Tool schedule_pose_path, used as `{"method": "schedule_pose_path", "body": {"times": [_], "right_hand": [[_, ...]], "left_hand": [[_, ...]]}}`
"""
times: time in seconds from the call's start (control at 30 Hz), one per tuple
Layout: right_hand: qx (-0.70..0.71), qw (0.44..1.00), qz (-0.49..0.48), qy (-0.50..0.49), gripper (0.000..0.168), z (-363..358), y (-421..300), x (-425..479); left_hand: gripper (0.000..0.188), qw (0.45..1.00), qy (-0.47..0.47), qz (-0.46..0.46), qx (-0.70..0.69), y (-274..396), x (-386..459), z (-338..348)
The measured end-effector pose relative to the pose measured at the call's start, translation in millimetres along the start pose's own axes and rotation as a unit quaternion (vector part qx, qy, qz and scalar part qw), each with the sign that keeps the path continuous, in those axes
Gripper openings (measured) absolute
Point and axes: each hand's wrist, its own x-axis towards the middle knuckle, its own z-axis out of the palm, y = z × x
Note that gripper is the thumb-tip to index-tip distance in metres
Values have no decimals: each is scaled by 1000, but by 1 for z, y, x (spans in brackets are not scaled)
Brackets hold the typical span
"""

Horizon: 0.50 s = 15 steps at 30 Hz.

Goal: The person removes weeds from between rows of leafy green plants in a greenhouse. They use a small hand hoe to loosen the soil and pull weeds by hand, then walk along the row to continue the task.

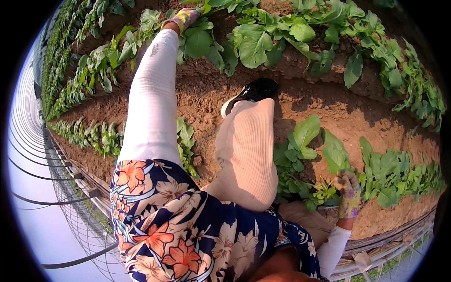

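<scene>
My left hand [183, 18], in a yellow and purple patterned glove, reaches far out to the upper left, its fingers closed at the stem of a leafy green plant [208, 6]. Broad leaves [198, 43] hang just below it. My right hand [348, 192], in a matching glove, is low on the right beside my leg. Its fingers are curled at the pale stems of small leafy plants [323, 192]; the exact grip is partly hidden. A large upright leaf [334, 152] stands just above this hand.
A raised soil bed [299, 65] with leafy plants crosses the top. My black shoe [259, 91] rests in the soil furrow [197, 84], my bent knee near it. More plants [385, 167] grow at right. Curved greenhouse hoops [81, 256] and netting line the left; a wooden edge [384, 234] runs lower right.
</scene>
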Motion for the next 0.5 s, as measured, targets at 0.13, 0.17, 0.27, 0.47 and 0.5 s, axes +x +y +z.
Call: {"method": "schedule_pose_path", "body": {"times": [0.13, 0.17, 0.27, 0.47, 0.5], "right_hand": [[23, 1000, 1, -18, 24, -3, -4, 3], [1, 1000, 5, 3, 24, 0, -8, 0], [8, 1000, -20, 11, 23, 4, -10, -4], [1, 1000, -27, -11, 25, 8, -14, -11], [-8, 999, -37, -18, 25, 8, -15, -10]], "left_hand": [[55, 973, 72, -64, -212, -11, -18, -4], [47, 969, 151, -53, -188, -9, -31, -7], [37, 904, 425, -41, 27, -43, -79, -11], [48, 973, 157, -165, -25, -55, -193, 75], [48, 984, 54, -166, -14, -55, -208, 90]]}}
